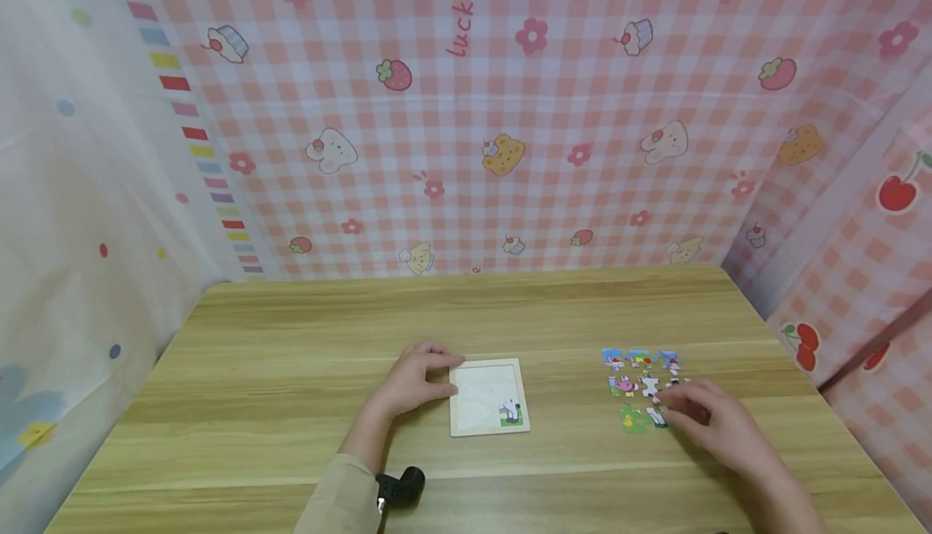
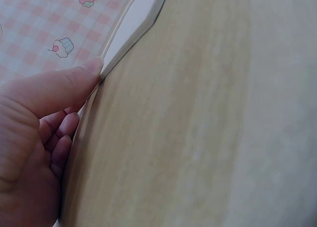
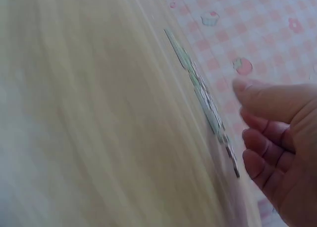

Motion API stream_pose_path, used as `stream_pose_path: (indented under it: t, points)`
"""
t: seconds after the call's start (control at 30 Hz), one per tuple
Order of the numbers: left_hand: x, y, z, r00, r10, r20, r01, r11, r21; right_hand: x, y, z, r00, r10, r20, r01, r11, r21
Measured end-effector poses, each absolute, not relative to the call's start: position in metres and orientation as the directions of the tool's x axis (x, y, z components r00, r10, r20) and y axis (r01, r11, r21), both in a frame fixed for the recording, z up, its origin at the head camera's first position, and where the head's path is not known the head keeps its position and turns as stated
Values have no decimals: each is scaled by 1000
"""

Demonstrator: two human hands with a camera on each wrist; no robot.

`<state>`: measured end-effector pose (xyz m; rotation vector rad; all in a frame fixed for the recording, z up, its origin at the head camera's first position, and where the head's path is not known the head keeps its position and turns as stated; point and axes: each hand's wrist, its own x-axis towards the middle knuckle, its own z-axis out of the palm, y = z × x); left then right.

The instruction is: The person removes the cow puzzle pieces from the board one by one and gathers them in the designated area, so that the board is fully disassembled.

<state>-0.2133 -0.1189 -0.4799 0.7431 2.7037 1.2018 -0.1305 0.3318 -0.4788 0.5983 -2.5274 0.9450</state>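
Observation:
A square wooden puzzle tray lies flat on the table, one cow-picture piece in its lower right corner. My left hand holds the tray at its upper left corner, the thumb on the left edge and the forefinger at the corner. The left wrist view shows that thumb against the tray's edge. Right of the tray, several loose jigsaw pieces lie in rough rows. My right hand hovers by their right side, fingers loosely bent. In the right wrist view, nothing shows between its thumb and fingers.
The wood-grain table reaches back to a pink checked curtain. A white dotted curtain hangs on the left. On my left wrist sits a black device.

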Motion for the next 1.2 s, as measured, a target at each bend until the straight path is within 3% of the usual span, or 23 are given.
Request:
stream_pose_path:
  t: [0.23, 0.5, 1.2]
  points:
    - [-213, -119, -481, -876, 467, 119, 402, 573, 714, -133, 308, -472, -786, -325, 526, -597, 619, -510]
    - [-213, -118, -480, -882, 460, 105, 387, 578, 718, -138, 278, -470, -775, -419, 472, -631, 544, -553]
    - [-214, -119, -481, -875, 469, 117, 403, 574, 713, -155, 214, -472, -742, -573, 348, -660, 530, -533]
